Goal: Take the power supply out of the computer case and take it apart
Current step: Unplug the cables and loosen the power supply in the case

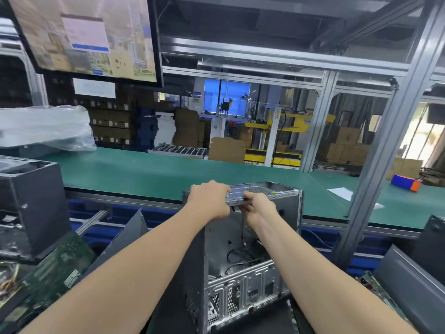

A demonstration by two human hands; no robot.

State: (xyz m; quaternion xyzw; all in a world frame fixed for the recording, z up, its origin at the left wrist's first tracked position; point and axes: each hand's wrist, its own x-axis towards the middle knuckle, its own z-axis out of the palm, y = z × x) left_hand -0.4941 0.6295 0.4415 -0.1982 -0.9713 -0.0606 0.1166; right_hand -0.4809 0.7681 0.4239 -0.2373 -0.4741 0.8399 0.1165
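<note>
Green surface (144,169) behind, left hand (208,198) and right hand (258,208) both curl fingers (220,189) round the power supply (255,190) (lying crosswise, left to right) atop the computer case (287,210).

- I wear the one camera on my head, so this single view sits at my eye level above the worktop (144,169).
- It faces forward and down along my bare forearms, which enter from the bottom edge.
- It is close: my left hand (209,197) and right hand (258,207), fingers (221,189) on the power supply (255,189) atop the computer case (240,261), sit mid-frame.
- The wide lens also takes in the monitor (84,37) overhead at left and bows the frame post (397,131) at right.
</note>
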